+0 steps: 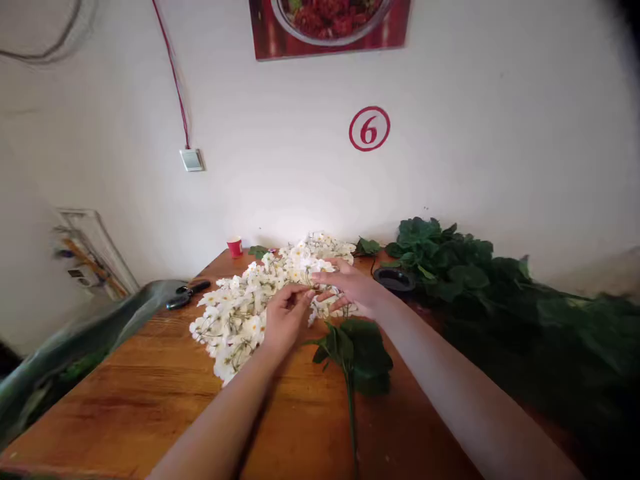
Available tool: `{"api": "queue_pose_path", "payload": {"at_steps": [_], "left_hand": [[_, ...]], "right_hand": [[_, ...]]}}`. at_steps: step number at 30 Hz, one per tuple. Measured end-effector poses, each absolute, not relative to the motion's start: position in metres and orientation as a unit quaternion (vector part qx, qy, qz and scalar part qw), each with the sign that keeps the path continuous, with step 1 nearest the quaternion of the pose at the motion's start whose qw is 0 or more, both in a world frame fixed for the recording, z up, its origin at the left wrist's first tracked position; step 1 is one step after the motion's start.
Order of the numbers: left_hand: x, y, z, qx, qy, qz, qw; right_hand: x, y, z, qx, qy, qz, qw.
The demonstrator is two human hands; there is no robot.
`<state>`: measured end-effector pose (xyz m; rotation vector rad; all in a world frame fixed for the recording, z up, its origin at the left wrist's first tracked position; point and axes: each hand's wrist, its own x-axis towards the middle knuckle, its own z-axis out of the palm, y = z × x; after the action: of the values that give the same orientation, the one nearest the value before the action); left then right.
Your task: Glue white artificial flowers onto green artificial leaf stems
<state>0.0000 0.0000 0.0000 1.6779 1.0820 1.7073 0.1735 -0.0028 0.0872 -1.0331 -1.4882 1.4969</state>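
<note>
White artificial flowers [240,310] with yellow centres and thin stems lie heaped on the wooden table [165,373]. Over the heap's right part, my left hand [287,317] is closed, thumb and fingertips pinched together; what it pinches is too small to make out. My right hand [353,287] hovers beside it with fingers spread apart, its fingertips among the white blossoms. Just below both hands lies a green leafy stem [350,373] with broad dark leaves, its stalk pointing toward me.
Dark green artificial leaves [450,260] are piled at the right, next to a black dish [395,279]. A red paper cup [235,247] stands at the back edge. Black-handled scissors or pliers [187,293] lie at the left edge. Behind rises a white wall [300,147].
</note>
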Motion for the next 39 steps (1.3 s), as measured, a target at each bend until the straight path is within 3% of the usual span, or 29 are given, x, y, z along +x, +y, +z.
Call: {"api": "queue_pose_path", "payload": {"at_steps": [10, 26, 39], "left_hand": [[0.006, -0.006, 0.001, 0.635, 0.354, 0.623, 0.289], [0.006, -0.013, -0.001, 0.644, 0.308, 0.636, 0.295], [0.003, -0.008, 0.004, 0.629, 0.382, 0.626, 0.257]], "right_hand": [[0.173, 0.006, 0.082, -0.371, -0.558, 0.58, 0.463], [0.165, 0.007, 0.085, -0.397, -0.451, 0.64, 0.479], [0.172, 0.017, 0.079, -0.398, -0.471, 0.629, 0.473]]}}
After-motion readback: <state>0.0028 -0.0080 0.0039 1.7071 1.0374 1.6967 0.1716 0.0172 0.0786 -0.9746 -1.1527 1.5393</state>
